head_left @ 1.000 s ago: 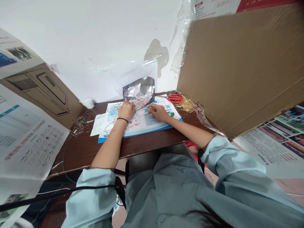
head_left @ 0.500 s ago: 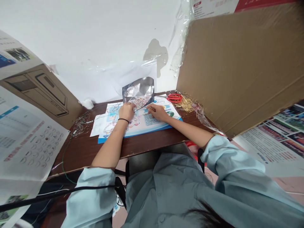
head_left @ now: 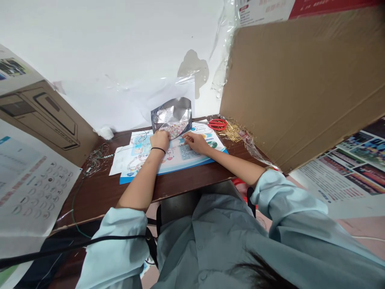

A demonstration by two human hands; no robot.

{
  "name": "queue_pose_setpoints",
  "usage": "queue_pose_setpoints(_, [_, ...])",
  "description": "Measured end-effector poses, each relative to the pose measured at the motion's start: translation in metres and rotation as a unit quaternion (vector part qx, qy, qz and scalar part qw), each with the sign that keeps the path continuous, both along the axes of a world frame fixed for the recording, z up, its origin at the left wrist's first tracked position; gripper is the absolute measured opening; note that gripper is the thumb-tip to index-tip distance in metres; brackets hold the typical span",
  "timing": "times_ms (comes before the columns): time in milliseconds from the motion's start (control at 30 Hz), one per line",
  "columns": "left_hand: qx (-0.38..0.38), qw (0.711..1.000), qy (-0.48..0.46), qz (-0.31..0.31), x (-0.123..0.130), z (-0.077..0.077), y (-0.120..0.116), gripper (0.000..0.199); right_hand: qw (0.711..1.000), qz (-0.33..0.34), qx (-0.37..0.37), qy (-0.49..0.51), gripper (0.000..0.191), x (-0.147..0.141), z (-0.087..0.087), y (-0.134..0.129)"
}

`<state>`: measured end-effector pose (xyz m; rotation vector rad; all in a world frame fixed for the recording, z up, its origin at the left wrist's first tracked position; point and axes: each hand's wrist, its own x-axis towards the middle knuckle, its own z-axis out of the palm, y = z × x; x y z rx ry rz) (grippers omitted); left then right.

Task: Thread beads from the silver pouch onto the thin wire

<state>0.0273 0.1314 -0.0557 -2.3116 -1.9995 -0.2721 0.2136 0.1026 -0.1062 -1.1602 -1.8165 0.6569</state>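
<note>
My left hand is curled closed at the lower left of an open silver foil bag. Small pale and pinkish beads lie in the mouth of the bag. A thin thread, strung with a few white beads, runs from the left across the papers to my left hand. Right of the bag, my right hand has its thumb and fingertips pressed together, just above a printed sheet. Whatever is between those fingertips is too small to make out.
Red-handled scissors lie beside a heap of thin golden sticks at the back right. Tangled clear thread sits on the left of the brown table. Cardboard boxes stand left and right; a white wall closes the back.
The whole view has shifted slightly, so things appear a little further left. Both hands keep nearly the same place by the bag, with fingers still closed.
</note>
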Motion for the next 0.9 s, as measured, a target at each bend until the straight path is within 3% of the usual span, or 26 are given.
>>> queue_pose_setpoints(167, [0.014, 1.0, -0.015, 0.023, 0.0, -0.006, 0.002, 0.034, 1.0, 0.008, 0.001, 0.01, 0.026, 0.0, -0.001, 0.0])
queue_pose_setpoints(300, [0.026, 0.999, -0.044, 0.0, -0.004, -0.009, 0.003, 0.029, 1.0, 0.012, -0.008, 0.012, 0.026, 0.0, -0.001, 0.0])
queue_pose_setpoints(433, [0.073, 0.98, -0.184, -0.008, -0.006, -0.01, 0.006, 0.018, 1.0, 0.005, -0.003, 0.004, 0.025, -0.001, -0.001, -0.001])
queue_pose_setpoints(500, [0.076, 0.941, -0.331, -0.007, -0.003, -0.009, 0.005, 0.01, 1.0, -0.017, 0.01, 0.004, 0.023, 0.0, -0.001, -0.001])
queue_pose_setpoints(533, [0.057, 0.907, -0.418, -0.008, 0.001, -0.009, 0.003, 0.007, 0.999, -0.032, 0.017, 0.006, 0.021, 0.0, -0.001, -0.001])
queue_pose_setpoints(633, [-0.07, 0.759, -0.646, -0.037, 0.014, -0.007, -0.007, 0.007, 0.997, -0.065, 0.033, 0.01, 0.014, 0.002, 0.001, 0.001])
queue_pose_setpoints(700, [-0.159, 0.675, -0.718, -0.06, 0.022, -0.008, -0.015, 0.012, 0.995, -0.084, 0.054, -0.006, 0.011, 0.004, 0.003, 0.001])
queue_pose_setpoints(733, [-0.19, 0.647, -0.736, -0.066, 0.026, -0.01, -0.018, 0.014, 0.993, -0.095, 0.07, -0.02, 0.011, 0.006, 0.005, 0.001])
queue_pose_setpoints(800, [-0.228, 0.612, -0.754, -0.067, 0.03, -0.014, -0.023, 0.017, 0.987, -0.111, 0.104, -0.052, 0.012, 0.008, 0.009, 0.001])
queue_pose_setpoints(900, [-0.252, 0.591, -0.764, -0.065, 0.033, -0.021, -0.026, 0.02, 0.981, -0.109, 0.139, -0.08, 0.014, 0.008, 0.013, 0.0])
